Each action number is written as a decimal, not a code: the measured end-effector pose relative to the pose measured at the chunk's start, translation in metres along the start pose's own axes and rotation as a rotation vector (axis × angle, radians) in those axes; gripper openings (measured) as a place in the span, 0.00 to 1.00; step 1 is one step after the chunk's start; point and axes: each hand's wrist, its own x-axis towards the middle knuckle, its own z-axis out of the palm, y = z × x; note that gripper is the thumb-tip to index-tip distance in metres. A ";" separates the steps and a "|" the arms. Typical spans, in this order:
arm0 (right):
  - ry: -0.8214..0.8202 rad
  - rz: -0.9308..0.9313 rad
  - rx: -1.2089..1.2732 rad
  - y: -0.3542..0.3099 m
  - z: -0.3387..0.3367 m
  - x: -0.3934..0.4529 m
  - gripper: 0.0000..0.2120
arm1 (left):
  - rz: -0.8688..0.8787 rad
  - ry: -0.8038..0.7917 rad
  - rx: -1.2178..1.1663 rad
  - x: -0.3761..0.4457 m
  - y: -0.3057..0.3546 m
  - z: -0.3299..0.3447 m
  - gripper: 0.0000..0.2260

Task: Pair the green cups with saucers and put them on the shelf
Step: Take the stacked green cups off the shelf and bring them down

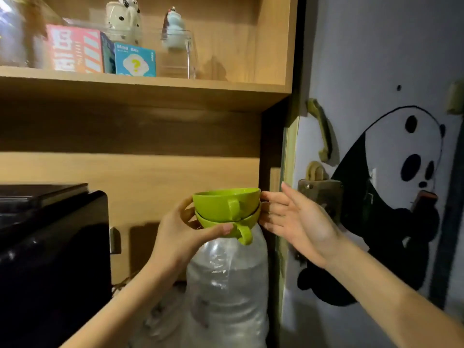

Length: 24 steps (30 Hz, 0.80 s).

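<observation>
Two green cups (226,205) sit nested one inside the other, held in the air in front of a wooden shelf unit. The upper cup's handle faces the camera at the middle of the stack, and the lower cup's handle (244,233) juts out below it toward the right. The left hand (183,232) grips the stack from the left and underneath, its thumb lying across the bottom of the lower cup and its fingers curled round the far side. The right hand (293,217) is spread open with the palm turned toward the cups; its fingertips (266,197) touch or nearly touch the right rims, and it has no closed hold on anything. Just below the cups stands a large clear plastic water bottle (226,285), its top hidden behind them. To the left is a black appliance (50,259). Above, the shelf (150,84) carries a pink box (75,51), a blue box with a question mark (135,60), a clear jar (175,54), a spotted white figurine (123,18) and a pale blue figurine (173,28). To the right, a door bears a panda drawing (401,184), with a brass-coloured handle (321,131) and a lock plate (321,194) near the right hand.
</observation>
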 end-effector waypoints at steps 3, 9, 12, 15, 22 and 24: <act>0.049 0.062 0.043 0.040 -0.002 -0.015 0.17 | -0.046 0.040 0.065 -0.027 -0.036 0.002 0.46; 0.153 0.172 0.108 0.113 -0.007 -0.048 0.15 | -0.119 0.021 0.023 -0.088 -0.096 0.009 0.42; 0.198 0.236 0.147 0.147 -0.008 -0.063 0.16 | -0.182 0.012 -0.007 -0.118 -0.123 0.015 0.43; 0.258 0.293 0.171 0.177 -0.011 -0.075 0.17 | -0.241 0.020 -0.020 -0.144 -0.148 0.021 0.44; 0.396 0.406 0.207 0.239 -0.024 -0.104 0.21 | -0.352 0.005 0.020 -0.202 -0.192 0.035 0.42; 0.421 0.430 0.227 0.258 -0.029 -0.111 0.21 | -0.388 0.002 0.031 -0.218 -0.203 0.038 0.43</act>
